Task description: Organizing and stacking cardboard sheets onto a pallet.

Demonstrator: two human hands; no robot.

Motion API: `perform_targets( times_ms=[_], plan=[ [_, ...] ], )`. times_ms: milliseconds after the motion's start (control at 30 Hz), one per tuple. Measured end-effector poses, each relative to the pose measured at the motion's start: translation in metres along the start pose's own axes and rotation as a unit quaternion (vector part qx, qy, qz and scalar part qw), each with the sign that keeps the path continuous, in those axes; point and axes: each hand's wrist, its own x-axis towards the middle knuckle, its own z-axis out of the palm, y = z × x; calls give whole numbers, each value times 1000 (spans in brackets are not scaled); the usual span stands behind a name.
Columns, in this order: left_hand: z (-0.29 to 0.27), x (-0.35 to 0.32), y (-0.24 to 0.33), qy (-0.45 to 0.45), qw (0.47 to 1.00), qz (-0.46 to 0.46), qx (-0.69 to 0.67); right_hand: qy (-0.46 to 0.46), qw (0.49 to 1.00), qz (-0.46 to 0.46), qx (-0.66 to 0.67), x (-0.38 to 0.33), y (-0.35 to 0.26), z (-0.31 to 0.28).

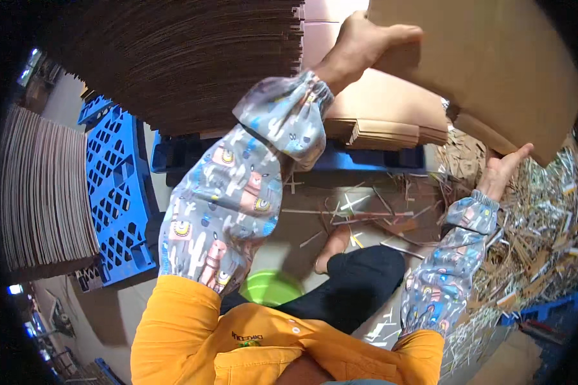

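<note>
Both my hands hold a flat brown cardboard sheet (494, 61) tilted up at the upper right. My left hand (364, 45) grips its left edge, thumb lying over the face and the other fingers hidden behind. At the lower edge, my right hand (499, 170) has its thumb in front, with the remaining fingers mostly out of sight. Below and left of the sheet lies a low stack of cut cardboard blanks (392, 106) on a blue pallet (372, 160). Patterned grey sleeve covers are on both my forearms.
A tall stack of cardboard (192, 64) rises at the upper left. Another stack (45, 192) stands far left beside a blue lattice pallet (117, 186). Cardboard scraps (526, 237) pile up on the right, and loose strips litter the floor. A green round object (270, 287) is near my legs.
</note>
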Motion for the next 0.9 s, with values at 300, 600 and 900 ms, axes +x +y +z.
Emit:
perform_targets(
  times_ms=[300, 600, 900],
  plan=[
    [-103, -70, -198, 151, 914, -373, 58, -42, 937, 267, -219, -12, 215, -35],
    [-110, -122, -199, 226, 894, -365, 127, -129, 929, 283, -202, -2, 219, -79],
    [-147, -90, -233, 188, 883, -188, 388, -135, 926, 245, -253, 7, 243, -31]
  ],
)
